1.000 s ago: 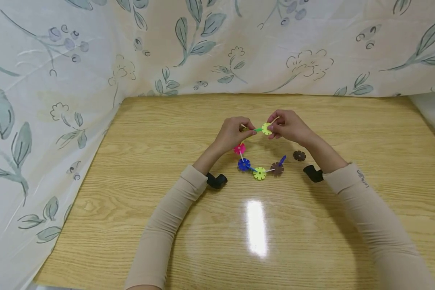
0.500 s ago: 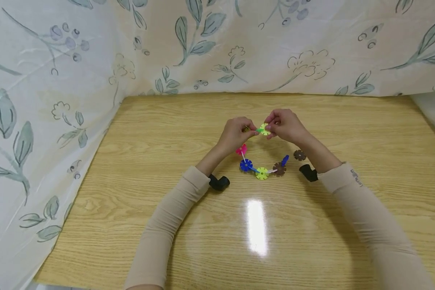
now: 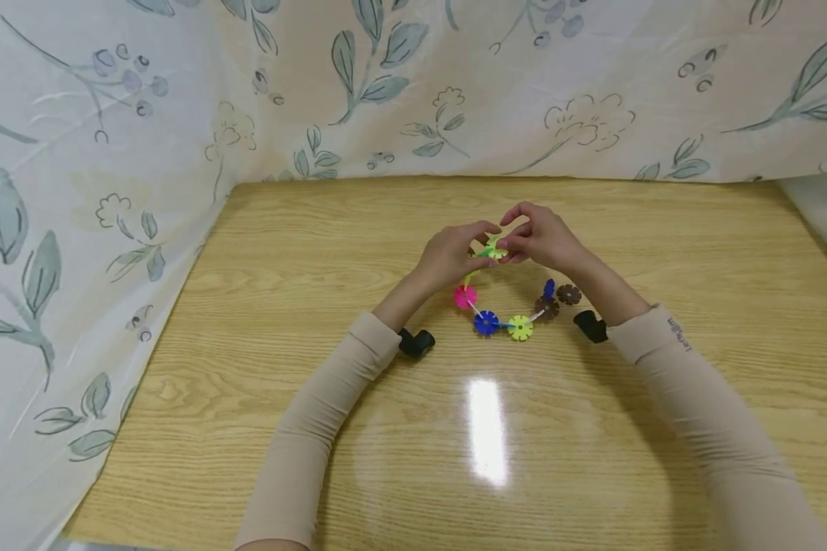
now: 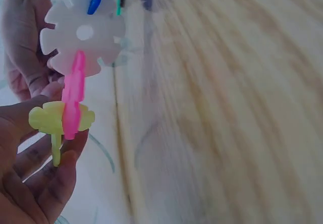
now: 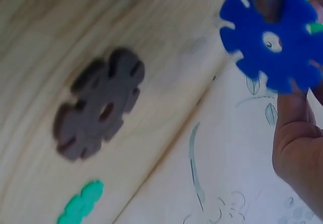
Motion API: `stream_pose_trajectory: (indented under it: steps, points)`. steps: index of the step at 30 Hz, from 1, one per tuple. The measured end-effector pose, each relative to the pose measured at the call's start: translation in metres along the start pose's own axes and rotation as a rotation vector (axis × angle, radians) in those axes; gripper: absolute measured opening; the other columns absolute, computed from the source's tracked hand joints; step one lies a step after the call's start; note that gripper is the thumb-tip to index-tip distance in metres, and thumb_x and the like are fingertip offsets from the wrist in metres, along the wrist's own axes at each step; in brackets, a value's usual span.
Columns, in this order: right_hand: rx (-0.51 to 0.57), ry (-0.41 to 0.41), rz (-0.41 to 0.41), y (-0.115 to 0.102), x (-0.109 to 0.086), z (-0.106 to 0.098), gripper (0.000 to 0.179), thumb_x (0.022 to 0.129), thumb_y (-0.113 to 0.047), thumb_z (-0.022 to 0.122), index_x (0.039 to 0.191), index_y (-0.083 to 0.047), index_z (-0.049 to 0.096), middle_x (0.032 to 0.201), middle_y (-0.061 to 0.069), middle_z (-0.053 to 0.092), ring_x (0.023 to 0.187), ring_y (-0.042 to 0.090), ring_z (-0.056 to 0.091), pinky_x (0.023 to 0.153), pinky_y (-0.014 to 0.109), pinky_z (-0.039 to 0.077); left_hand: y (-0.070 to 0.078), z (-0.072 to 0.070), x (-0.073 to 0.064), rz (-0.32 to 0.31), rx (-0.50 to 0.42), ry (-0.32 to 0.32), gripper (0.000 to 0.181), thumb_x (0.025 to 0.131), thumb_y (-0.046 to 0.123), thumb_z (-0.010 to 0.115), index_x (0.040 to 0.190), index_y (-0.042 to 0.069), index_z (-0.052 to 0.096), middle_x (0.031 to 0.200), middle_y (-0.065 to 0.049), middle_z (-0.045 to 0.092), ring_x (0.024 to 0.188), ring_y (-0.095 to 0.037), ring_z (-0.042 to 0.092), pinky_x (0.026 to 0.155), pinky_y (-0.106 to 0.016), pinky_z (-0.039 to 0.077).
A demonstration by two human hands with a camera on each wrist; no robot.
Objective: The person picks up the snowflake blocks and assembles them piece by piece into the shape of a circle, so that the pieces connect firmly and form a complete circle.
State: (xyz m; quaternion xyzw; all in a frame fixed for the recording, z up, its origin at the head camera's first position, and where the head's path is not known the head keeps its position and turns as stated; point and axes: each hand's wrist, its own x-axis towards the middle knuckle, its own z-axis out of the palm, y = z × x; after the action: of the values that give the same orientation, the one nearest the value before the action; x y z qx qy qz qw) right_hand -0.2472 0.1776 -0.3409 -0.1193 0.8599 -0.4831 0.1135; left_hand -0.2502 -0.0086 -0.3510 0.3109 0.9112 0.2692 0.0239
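Note:
A chain of slotted plastic discs hangs between my hands. In the head view my left hand (image 3: 455, 252) curls around its upper left part, at a yellow disc (image 4: 46, 115) seen in the left wrist view. My right hand (image 3: 543, 239) pinches another yellow disc (image 3: 499, 249), with a green disc (image 3: 485, 252) slotted against it. Below run a pink disc (image 3: 465, 297), a white one (image 4: 60, 30), a blue disc (image 3: 485, 323), a yellow-green disc (image 3: 520, 328) and a brown disc (image 3: 547, 308). An upright blue disc (image 3: 549, 289) ends the chain. My fingers partly hide the top discs.
A loose brown disc (image 3: 569, 295) lies on the wooden table (image 3: 303, 252) beside the chain's right end. Near it in the right wrist view lies a green disc (image 5: 83, 201). Black curved pieces (image 3: 416, 343) show beside both wrists. Leaf-patterned cloth (image 3: 482, 99) stands behind the table.
The lower chain has swung to the right, its brown and blue end now close to the loose brown disc. My left fingers have spread from their pinch; my right index finger has lifted.

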Motion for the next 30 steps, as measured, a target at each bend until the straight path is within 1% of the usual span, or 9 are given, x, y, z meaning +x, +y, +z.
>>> stream_pose_trajectory:
  steps: [4,7,9,12,15,17,22,26,30]
  points:
    - [-0.164,0.018,-0.041,0.003,-0.008,-0.011,0.025,0.093,-0.009,0.052,0.114,0.005,0.053,0.100,0.025,0.066,0.088,0.034,0.066,0.073,0.039,0.054,0.001,-0.001,-0.002,-0.018,0.055,0.001,0.045,0.082,0.031,0.067,0.125,0.019,0.057,0.109,0.000,0.068,0.088,-0.013,0.064,0.067,-0.024,0.048]
    - [-0.322,0.005,-0.055,0.009,-0.018,-0.025,0.023,0.092,-0.008,0.054,0.110,0.006,0.058,0.098,0.023,0.065,0.088,0.034,0.062,0.071,0.036,0.050,-0.001,-0.002,-0.004,-0.021,0.069,0.027,0.043,0.083,0.030,0.067,0.124,0.020,0.058,0.106,0.001,0.068,0.080,-0.011,0.062,0.061,-0.023,0.045]
    - [-0.428,-0.049,-0.044,0.012,-0.027,-0.033,0.022,0.089,-0.008,0.058,0.106,0.006,0.060,0.093,0.020,0.064,0.083,0.030,0.059,0.069,0.035,0.045,-0.002,-0.003,-0.004,-0.026,0.075,0.041,0.042,0.083,0.029,0.067,0.124,0.020,0.059,0.105,0.002,0.068,0.075,-0.010,0.061,0.056,-0.022,0.041]
    - [-0.549,-0.187,0.002,0.017,-0.037,-0.042,0.024,0.085,-0.009,0.064,0.104,0.004,0.059,0.090,0.016,0.060,0.079,0.025,0.054,0.068,0.038,0.044,-0.003,-0.006,-0.005,-0.044,0.083,0.046,0.041,0.084,0.027,0.067,0.124,0.020,0.059,0.105,0.002,0.068,0.071,-0.011,0.059,0.053,-0.022,0.036]
    - [-0.604,-0.306,0.017,0.021,-0.044,-0.042,0.029,0.080,-0.010,0.069,0.102,0.003,0.056,0.083,0.013,0.054,0.075,0.022,0.049,0.066,0.036,0.041,-0.004,-0.007,-0.006,-0.056,0.065,0.047,0.041,0.083,0.025,0.068,0.123,0.019,0.060,0.105,0.000,0.068,0.075,-0.013,0.060,0.054,-0.022,0.035]
    - [-0.611,-0.330,0.004,0.023,-0.047,-0.040,0.029,0.077,-0.008,0.072,0.099,0.002,0.056,0.081,0.011,0.052,0.073,0.021,0.046,0.065,0.035,0.040,-0.004,-0.008,-0.006,-0.054,0.045,0.046,0.040,0.083,0.024,0.068,0.122,0.017,0.060,0.105,-0.001,0.068,0.079,-0.013,0.061,0.057,-0.022,0.037]
    - [-0.641,-0.273,-0.021,0.026,-0.045,-0.034,0.022,0.073,-0.004,0.073,0.089,-0.002,0.057,0.081,0.009,0.056,0.072,0.020,0.047,0.064,0.034,0.040,-0.005,-0.005,-0.005,-0.032,0.000,0.044,0.041,0.081,0.019,0.070,0.120,0.013,0.061,0.105,-0.004,0.068,0.086,-0.015,0.062,0.063,-0.024,0.042]
    - [-0.676,-0.171,-0.015,0.027,-0.040,-0.032,0.023,0.075,-0.010,0.073,0.088,-0.004,0.055,0.081,0.010,0.059,0.072,0.023,0.052,0.062,0.037,0.041,-0.005,-0.003,-0.004,-0.024,-0.020,0.037,0.040,0.081,0.018,0.070,0.120,0.012,0.061,0.105,-0.004,0.067,0.090,-0.016,0.062,0.066,-0.025,0.044]
    - [-0.637,-0.044,-0.079,0.025,-0.034,-0.027,0.018,0.080,-0.007,0.069,0.091,-0.001,0.056,0.080,0.014,0.064,0.069,0.024,0.057,0.059,0.037,0.042,-0.004,-0.003,-0.005,-0.023,-0.020,0.033,0.040,0.082,0.019,0.070,0.120,0.012,0.061,0.107,-0.005,0.067,0.094,-0.018,0.063,0.071,-0.027,0.046]
